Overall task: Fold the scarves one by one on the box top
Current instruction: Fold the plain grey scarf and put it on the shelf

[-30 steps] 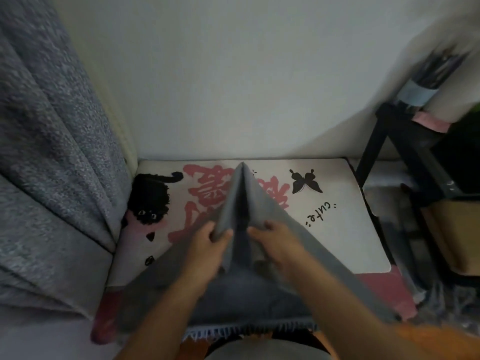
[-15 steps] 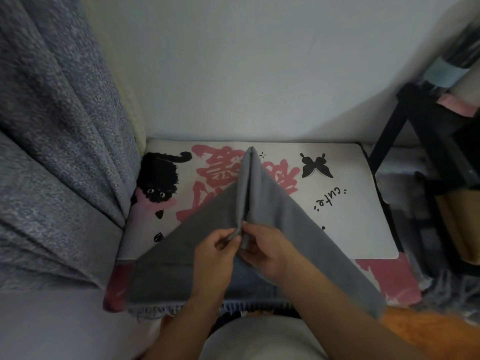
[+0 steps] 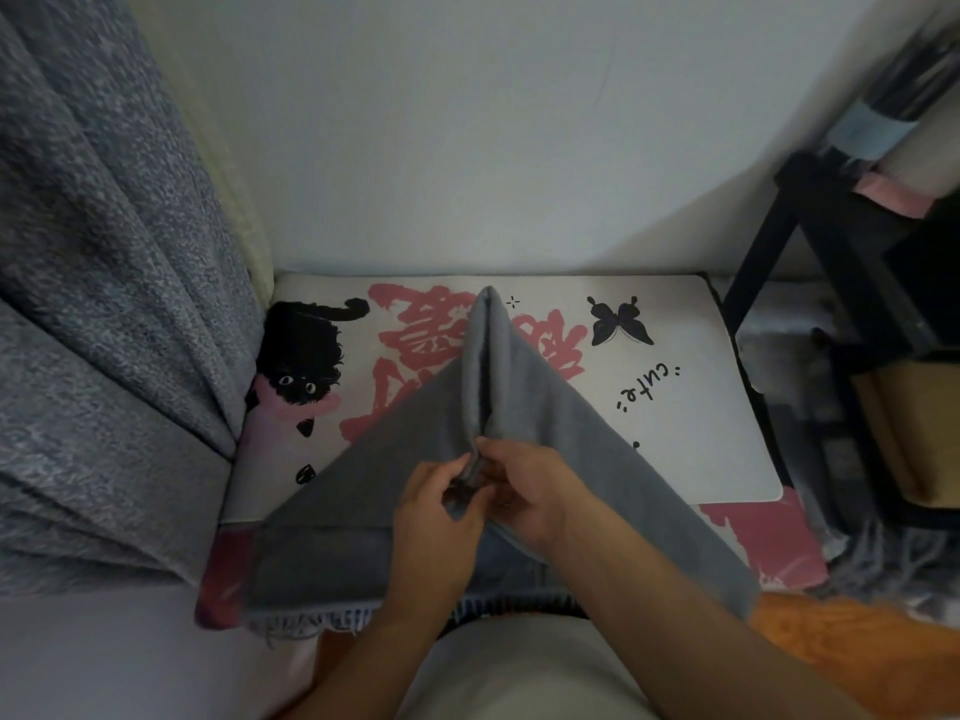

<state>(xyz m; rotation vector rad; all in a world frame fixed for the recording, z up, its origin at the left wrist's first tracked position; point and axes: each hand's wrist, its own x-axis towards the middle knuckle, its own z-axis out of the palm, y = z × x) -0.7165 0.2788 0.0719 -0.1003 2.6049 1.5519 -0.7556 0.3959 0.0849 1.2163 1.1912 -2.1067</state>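
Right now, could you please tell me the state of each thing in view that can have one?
Grey scarf: partly folded, two edges brought together in a raised ridge down the middle, fringe hanging off the near edge.
Left hand: pinching the scarf's left edge.
Right hand: pinching the scarf's right edge.
Box top: lying flat, partly covered by the scarf.
Curtain: hanging in folds at the left.

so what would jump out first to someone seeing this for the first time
The grey scarf stands out first, pulled into a peaked tent over the middle of the box top, its fringed edge hanging off the near side. Just below the peak, the left hand and right hand pinch its gathered edges together. To the left, a black cat print shows on the box top beside large pink lettering.
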